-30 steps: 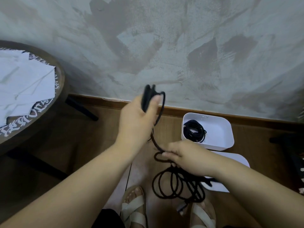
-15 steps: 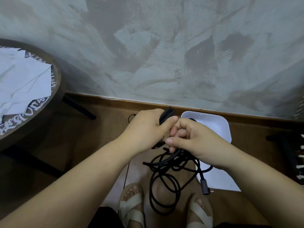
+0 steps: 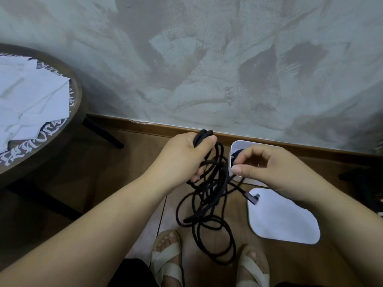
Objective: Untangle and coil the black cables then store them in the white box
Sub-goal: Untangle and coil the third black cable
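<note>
My left hand is shut on the top of a tangled black cable. Its loops hang down to the floor between my feet. One end with an angled plug dangles below my right hand. That hand hovers to the right of the cable, fingers curled, thumb and forefinger apart, nothing in it. Behind it the white box stands on the floor against the wall, mostly hidden. A bit of another black cable shows inside the box. The white lid lies flat nearer to me.
A round wooden table with white papers stands at the left, its dark legs reaching toward the wall. My sandalled feet are below the cable. A dark object sits at the right edge.
My hands came together on the cable bundle and then parted. The right hand has let go and moved right over the box. More loops now hang from the left hand.
</note>
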Tool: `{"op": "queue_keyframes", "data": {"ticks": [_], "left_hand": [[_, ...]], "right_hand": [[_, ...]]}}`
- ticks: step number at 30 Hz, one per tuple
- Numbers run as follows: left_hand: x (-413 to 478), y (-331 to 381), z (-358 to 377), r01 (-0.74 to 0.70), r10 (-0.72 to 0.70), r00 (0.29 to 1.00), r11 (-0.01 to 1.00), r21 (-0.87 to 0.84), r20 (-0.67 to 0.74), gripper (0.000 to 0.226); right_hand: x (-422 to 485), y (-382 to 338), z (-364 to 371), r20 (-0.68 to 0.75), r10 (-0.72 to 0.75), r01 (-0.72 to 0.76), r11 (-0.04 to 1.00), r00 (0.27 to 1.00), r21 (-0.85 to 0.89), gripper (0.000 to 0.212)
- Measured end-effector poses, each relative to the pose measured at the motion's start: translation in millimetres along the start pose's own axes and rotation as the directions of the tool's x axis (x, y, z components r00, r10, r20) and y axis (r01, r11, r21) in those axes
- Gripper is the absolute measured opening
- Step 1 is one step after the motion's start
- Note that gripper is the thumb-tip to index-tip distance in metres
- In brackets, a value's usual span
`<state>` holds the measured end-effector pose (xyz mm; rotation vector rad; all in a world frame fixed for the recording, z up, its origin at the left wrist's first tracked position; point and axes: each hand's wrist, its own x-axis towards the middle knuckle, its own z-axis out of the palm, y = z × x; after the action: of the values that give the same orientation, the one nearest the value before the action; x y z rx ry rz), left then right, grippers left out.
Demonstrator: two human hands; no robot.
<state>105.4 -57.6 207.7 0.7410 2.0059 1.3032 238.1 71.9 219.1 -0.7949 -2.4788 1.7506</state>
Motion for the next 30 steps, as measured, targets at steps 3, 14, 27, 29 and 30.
{"op": "queue_keyframes", "data": {"ticks": [3,14,27,29,30], "left_hand": [[0.5,-1.4,-1.0,-0.024,0.027,0.998,0.998,0.055,-0.060,0.034],[6.2,-1.5,-22.3,-0.069,0.098,0.992,0.941,0.331,-0.074,0.034],[-9.8,3.9,-0.3,-0.192,0.152,0.971,0.955,0.225,0.183,0.058],[-10.7,3.2,4.3,-0.197,0.148,0.966,0.952,0.234,0.211,0.055],[-10.2,2.5,6.6,-0.216,0.155,0.963,0.932,0.290,0.219,0.054]], "right_hand": [[-5.2,-0.2,19.5,0.126,0.120,-0.121,0.993,0.985,0.000,0.044],[13.3,-5.2,5.6,0.219,0.238,-0.292,0.331,0.946,0.898,0.030],[0.5,-11.8,8.8,-0.109,-0.241,0.224,0.963,0.964,-0.149,0.031],[1.7,-11.5,11.0,-0.082,-0.340,0.280,0.869,0.937,-0.409,0.035],[3.7,-10.1,12.9,-0.061,-0.352,0.283,0.832,0.934,-0.477,0.038]]}}
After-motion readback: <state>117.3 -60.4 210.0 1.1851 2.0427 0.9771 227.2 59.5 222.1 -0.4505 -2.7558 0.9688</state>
